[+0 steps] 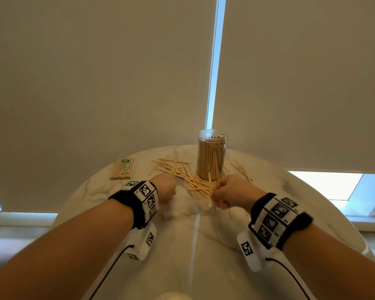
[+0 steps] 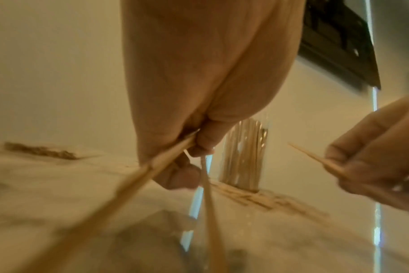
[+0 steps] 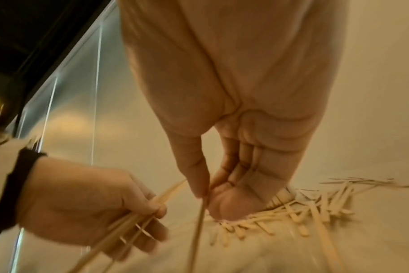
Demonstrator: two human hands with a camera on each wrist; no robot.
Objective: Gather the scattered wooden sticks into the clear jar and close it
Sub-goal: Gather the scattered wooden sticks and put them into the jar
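Note:
A clear jar (image 1: 211,156) stands uncapped at the back of the table, packed with upright wooden sticks; it is blurred in the left wrist view (image 2: 243,157). Loose wooden sticks (image 1: 193,180) lie in a heap in front of it and to its left (image 3: 292,212). My left hand (image 1: 164,187) grips a small bunch of sticks (image 2: 128,184) just left of the heap, also seen from the right wrist (image 3: 86,208). My right hand (image 1: 225,193) is at the heap's right edge, thumb and forefinger pinching sticks (image 3: 199,221), fingers touching the heap. I see no lid.
A wrapped packet of sticks (image 1: 122,168) lies at the table's back left. A few more loose sticks (image 1: 240,169) lie right of the jar. The round marble table (image 1: 193,245) drops off at its edges. A roller blind (image 1: 95,83) hangs behind it.

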